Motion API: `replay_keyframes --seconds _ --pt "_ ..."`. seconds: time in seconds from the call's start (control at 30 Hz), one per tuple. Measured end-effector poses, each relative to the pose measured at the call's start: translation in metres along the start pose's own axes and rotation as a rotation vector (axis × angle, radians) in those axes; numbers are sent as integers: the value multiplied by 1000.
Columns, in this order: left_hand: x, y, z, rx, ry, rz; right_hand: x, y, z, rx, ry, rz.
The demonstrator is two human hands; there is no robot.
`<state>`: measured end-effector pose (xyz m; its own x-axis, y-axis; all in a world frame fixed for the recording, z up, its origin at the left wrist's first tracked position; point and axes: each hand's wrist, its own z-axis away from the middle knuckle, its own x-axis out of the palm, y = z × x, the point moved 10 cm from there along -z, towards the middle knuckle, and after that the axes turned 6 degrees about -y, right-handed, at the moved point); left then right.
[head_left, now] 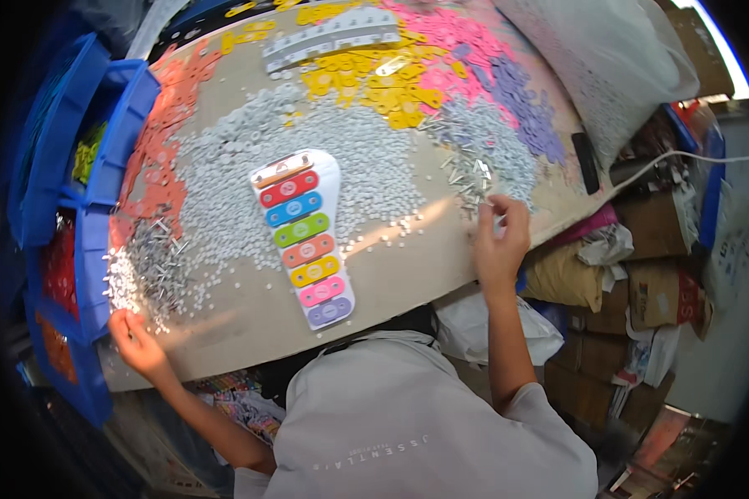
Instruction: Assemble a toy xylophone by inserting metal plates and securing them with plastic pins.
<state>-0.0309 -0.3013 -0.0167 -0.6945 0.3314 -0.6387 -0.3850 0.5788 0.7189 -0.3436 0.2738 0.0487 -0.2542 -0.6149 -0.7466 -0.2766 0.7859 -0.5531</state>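
Xylophone: we find the toy xylophone (305, 247), a white body with a row of coloured bars, lying flat on the bench (399, 287) between the hands, touched by neither.
Position to the left: it lies well apart from the left hand (141, 348), farther from the wearer.
Position to the right: it lies well apart from the right hand (502, 245), with bare bench and a few scattered pieces between.
Bars: we count eight, running from a brownish-orange one at the far, wider end to a purple one at the near, narrower end.
Left hand: fingertips drawn together at the bench's left edge, at the near end of a small white heap (122, 279); we cannot tell whether a piece is held.
Right hand: thumb and forefinger brought close at the near edge of the silver pin pile (474, 166); we cannot tell whether anything is gripped.
Left pins: a second metal heap (160, 258) sits beside the white heap.
White pieces: a broad spread (225, 179) surrounds the xylophone's far half.
Coloured parts: we note coral (158, 154) along the left; yellow (362, 79), pink (458, 41) and purple (524, 108) beyond.
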Motion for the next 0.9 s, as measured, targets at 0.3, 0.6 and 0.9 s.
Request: replay_keyframes --seconds 0.3,0.6,0.9 --pt "91 93 61 -170 -189 261 -31 62 -10 -31 -51 226" --pt "151 150 82 -337 -537 605 -10 27 -27 -101 -21 272" --pt "221 187 -18 -318 -816 890 107 -136 -55 -381 -273 -459"
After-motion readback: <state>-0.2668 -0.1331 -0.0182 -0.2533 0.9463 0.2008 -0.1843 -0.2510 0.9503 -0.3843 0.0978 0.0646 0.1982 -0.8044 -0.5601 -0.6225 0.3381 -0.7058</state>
